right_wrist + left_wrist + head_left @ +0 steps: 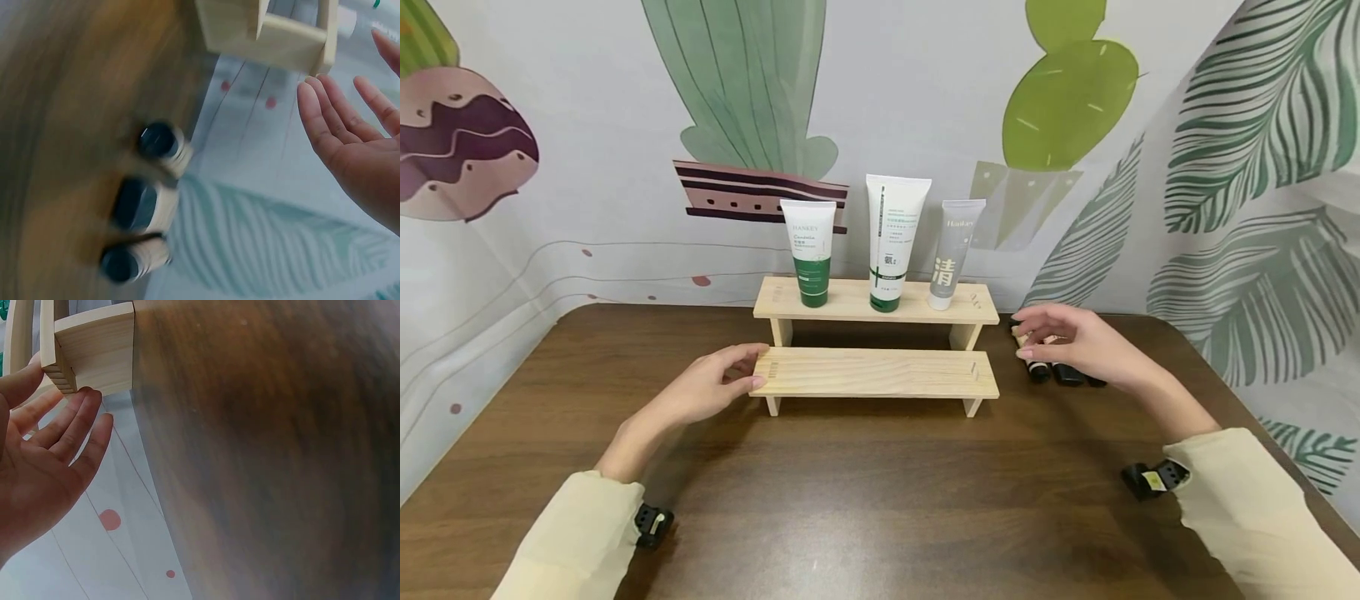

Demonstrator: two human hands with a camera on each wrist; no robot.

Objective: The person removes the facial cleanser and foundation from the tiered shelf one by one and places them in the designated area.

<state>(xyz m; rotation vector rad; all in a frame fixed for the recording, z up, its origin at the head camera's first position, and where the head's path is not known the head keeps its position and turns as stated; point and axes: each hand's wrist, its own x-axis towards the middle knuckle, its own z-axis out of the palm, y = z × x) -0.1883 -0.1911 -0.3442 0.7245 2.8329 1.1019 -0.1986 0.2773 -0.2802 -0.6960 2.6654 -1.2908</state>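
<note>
A light wooden two-step shelf [872, 372] stands on the table. My left hand [718, 379] holds the left end of its lower step, thumb and index finger at the end's edges; in the left wrist view the other fingers [84, 428] extend beside the end panel. On the upper step stand a white-and-green tube [812, 250], a taller white tube [898, 237] and a grey tube [953, 250], caps down. Right of the shelf, my right hand [1075, 342] hovers with loosely bent fingers and nothing between them. Beneath it lie black-capped tubes [159, 140], partly hidden in the head view.
The dark brown wooden table [880, 500] extends in front of the shelf. Close behind it hangs a white cloth [925, 92] printed with cacti and leaves. A small black device [1153, 479] sits at each wrist, by the cream sleeves.
</note>
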